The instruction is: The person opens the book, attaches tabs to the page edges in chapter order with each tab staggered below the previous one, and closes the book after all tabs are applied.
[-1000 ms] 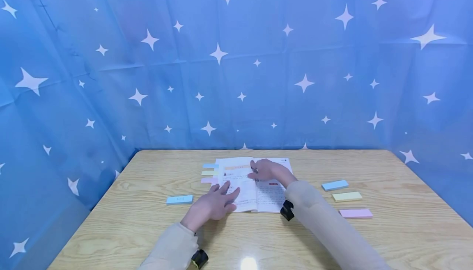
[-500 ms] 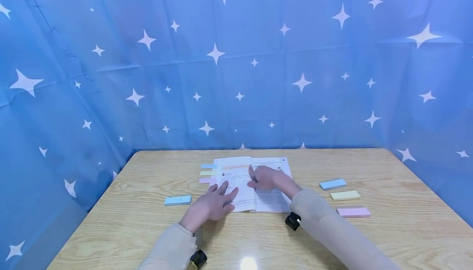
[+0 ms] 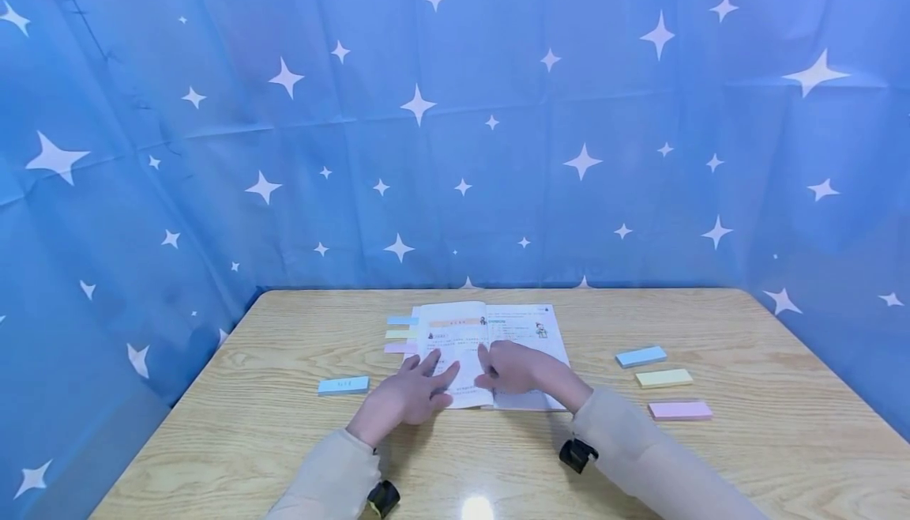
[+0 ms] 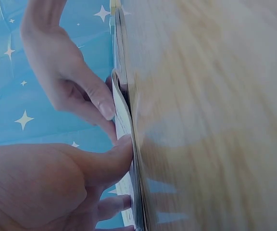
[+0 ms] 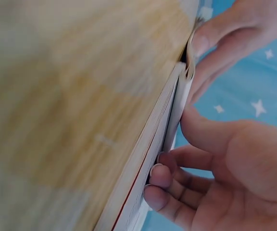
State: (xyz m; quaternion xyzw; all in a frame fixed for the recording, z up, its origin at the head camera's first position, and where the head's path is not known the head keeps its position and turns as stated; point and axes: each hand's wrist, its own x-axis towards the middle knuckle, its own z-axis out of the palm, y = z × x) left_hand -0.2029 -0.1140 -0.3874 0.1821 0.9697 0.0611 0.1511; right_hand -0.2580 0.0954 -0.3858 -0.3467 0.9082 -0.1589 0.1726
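An open book (image 3: 522, 329) with printed pages lies on the wooden table, blue, yellow and pink sticky tabs (image 3: 400, 334) sticking out past its left edge. My left hand (image 3: 408, 395) rests spread on the lower part of the left page. On the fold between the pages, my right hand (image 3: 515, 367) presses with thumb and index finger, its other fingers loosely curled over the right page. The right wrist view shows that thumb (image 5: 208, 132) against the fold at the book's lower edge. Seen from the left wrist, the left thumb (image 4: 117, 161) lies on the page.
To the right of the book are a blue sticky-note pad (image 3: 641, 356), a yellow pad (image 3: 664, 378) and a pink pad (image 3: 679, 411). Another blue pad (image 3: 344, 386) with writing lies to the left. Behind the table (image 3: 298, 322) hangs a blue star-patterned curtain (image 3: 498, 212).
My right hand has slid down the book's fold toward me, uncovering the upper right page and its small picture. The left hand has stayed in place on the left page.
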